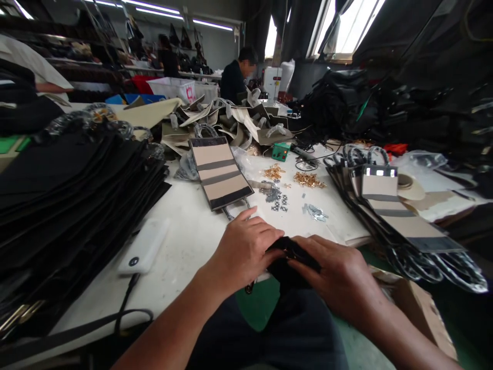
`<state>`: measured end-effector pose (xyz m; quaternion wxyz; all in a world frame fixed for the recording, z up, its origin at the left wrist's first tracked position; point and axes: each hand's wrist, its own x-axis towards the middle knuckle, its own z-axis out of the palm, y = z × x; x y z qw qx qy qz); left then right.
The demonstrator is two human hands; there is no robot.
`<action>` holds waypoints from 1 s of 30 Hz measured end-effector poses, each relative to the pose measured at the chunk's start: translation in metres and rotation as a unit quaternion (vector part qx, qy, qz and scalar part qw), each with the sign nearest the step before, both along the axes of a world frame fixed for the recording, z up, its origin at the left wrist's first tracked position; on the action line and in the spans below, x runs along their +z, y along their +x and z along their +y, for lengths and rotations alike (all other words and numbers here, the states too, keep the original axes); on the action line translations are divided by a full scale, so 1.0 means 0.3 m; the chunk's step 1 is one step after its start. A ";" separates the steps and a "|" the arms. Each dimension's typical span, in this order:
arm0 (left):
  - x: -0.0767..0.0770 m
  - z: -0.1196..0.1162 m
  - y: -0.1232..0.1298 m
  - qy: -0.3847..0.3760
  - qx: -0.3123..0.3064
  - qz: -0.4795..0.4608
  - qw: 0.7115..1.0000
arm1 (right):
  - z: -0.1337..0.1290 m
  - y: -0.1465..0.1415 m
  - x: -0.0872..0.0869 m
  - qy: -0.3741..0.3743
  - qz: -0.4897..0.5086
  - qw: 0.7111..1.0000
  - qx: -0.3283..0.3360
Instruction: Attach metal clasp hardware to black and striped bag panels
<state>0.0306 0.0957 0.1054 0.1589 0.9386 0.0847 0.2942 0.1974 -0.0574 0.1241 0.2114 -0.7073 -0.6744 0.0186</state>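
Observation:
Both my hands grip a piece of black material (287,252) at the table's front edge, above my lap. My left hand (248,244) is closed on its left end, thumb and fingers pinching the edge. From the other side my right hand (327,259) pinches it, fingers on top and thumb toward me. Its lower part hangs down and blends with my dark trousers, so its full shape is hidden. Just beyond my left hand lies a beige panel with dark stripes and handles (223,172). Small dark metal plates (279,203) and silver pieces (315,211) lie past my hands.
Black panels (77,190) are stacked at left beside a white power bank (143,246) with a cable. Gold hardware piles (308,179) and a green box (281,151) sit farther back. More striped panels (408,216) overhang the right edge, above a cardboard box (419,313). A co-worker (234,77) sits behind.

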 end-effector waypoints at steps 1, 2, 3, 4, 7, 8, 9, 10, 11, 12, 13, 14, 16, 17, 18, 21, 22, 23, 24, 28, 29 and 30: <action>-0.005 -0.003 0.000 -0.002 -0.009 -0.006 1.000 | -0.008 -0.004 -0.003 0.007 0.000 1.000 0.002; -0.009 -0.005 -0.002 -0.005 -0.018 -0.013 1.000 | -0.016 -0.008 -0.007 0.014 0.002 1.000 0.003; -0.011 -0.008 -0.004 -0.009 -0.027 -0.018 0.999 | -0.024 -0.012 -0.011 0.021 0.008 1.000 0.005; -0.012 -0.011 -0.007 -0.013 -0.035 -0.021 0.999 | -0.031 -0.016 -0.014 0.028 0.014 0.999 0.006; -0.007 -0.028 -0.015 -0.021 -0.046 -0.022 0.998 | -0.051 -0.030 -0.023 0.039 0.036 0.999 0.003; -0.006 -0.035 -0.018 -0.024 -0.046 -0.024 0.998 | -0.058 -0.034 -0.024 0.038 0.043 0.998 0.000; -0.004 -0.043 -0.020 -0.027 -0.047 -0.028 0.998 | -0.065 -0.038 -0.025 0.038 0.051 0.998 -0.001; -0.004 -0.051 -0.022 -0.030 -0.046 -0.031 0.998 | -0.071 -0.041 -0.024 0.037 0.061 0.997 0.000; -0.004 -0.058 -0.024 -0.032 -0.043 -0.034 0.998 | -0.077 -0.043 -0.023 0.036 0.074 0.997 0.003; -0.005 -0.065 -0.025 -0.034 -0.039 -0.037 0.998 | -0.082 -0.046 -0.021 0.035 0.089 0.995 0.006; -0.006 -0.071 -0.027 -0.035 -0.036 -0.039 0.998 | -0.086 -0.049 -0.019 0.033 0.105 0.994 0.008; -0.007 -0.077 -0.028 -0.035 -0.034 -0.039 0.998 | -0.089 -0.052 -0.017 0.032 0.117 0.993 0.008; -0.008 -0.086 -0.030 -0.032 -0.032 -0.039 0.998 | -0.092 -0.060 -0.014 0.042 0.122 0.992 0.000; -0.008 -0.091 -0.030 -0.029 -0.033 -0.040 0.998 | -0.092 -0.065 -0.013 0.053 0.115 0.992 -0.004; -0.006 -0.095 -0.031 -0.026 -0.035 -0.043 0.998 | -0.092 -0.071 -0.014 0.065 0.104 0.992 -0.006; 0.002 -0.111 -0.040 -0.007 -0.046 -0.059 0.997 | -0.097 -0.089 -0.018 0.098 0.078 0.992 -0.003; 0.006 -0.117 -0.046 0.004 -0.050 -0.065 0.997 | -0.101 -0.096 -0.020 0.107 0.073 0.992 -0.001; 0.011 -0.124 -0.054 0.017 -0.051 -0.070 0.996 | -0.107 -0.102 -0.021 0.115 0.069 0.991 0.001; 0.015 -0.131 -0.063 0.031 -0.050 -0.074 0.996 | -0.114 -0.108 -0.023 0.124 0.066 0.990 0.004; 0.024 -0.167 -0.108 0.075 -0.045 -0.072 0.994 | -0.153 -0.130 -0.022 0.138 0.051 0.989 0.016; 0.023 -0.176 -0.119 0.081 -0.047 -0.069 0.993 | -0.164 -0.134 -0.020 0.130 0.048 0.990 0.018; 0.023 -0.185 -0.129 0.087 -0.051 -0.064 0.993 | -0.174 -0.137 -0.016 0.117 0.047 0.992 0.019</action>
